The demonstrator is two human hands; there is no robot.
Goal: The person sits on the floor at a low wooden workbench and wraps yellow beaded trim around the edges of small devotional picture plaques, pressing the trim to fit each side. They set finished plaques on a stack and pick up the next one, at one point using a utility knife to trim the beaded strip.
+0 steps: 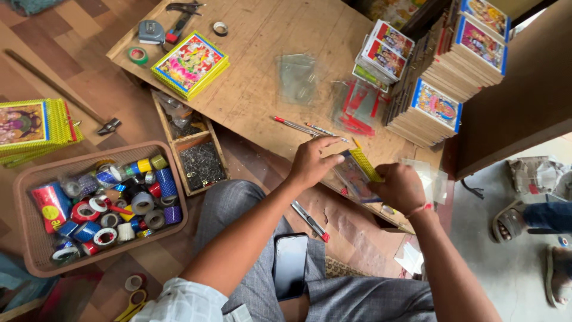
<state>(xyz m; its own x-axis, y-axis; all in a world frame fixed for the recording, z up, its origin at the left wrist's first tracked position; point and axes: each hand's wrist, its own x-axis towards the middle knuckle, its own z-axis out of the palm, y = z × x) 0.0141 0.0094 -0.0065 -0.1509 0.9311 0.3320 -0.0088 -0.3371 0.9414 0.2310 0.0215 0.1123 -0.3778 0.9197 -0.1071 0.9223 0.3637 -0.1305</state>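
Gripping a small framed picture [356, 174] with a yellow edge, sheathed in clear plastic, both hands work at the near edge of the wooden surface [262, 71]. The left hand [311, 162] lies over the picture's left end, fingers partly spread and bent, thumb underneath. The right hand [400, 188] is curled tight on the right end, a red thread at its wrist.

Just beyond the hands lie two pens [301, 126] and loose clear sleeves [297, 76], one with red trim [357, 107]. Further right stand stacks of small framed pictures [438, 110] with blue and red borders. A yellow-bordered stack [189, 64] sits far left on the surface, near a green tape roll [137, 55].

A dark phone [290, 265] rests on the person's lap. To the left, a brown basket [36, 250] holds many coloured tape rolls.
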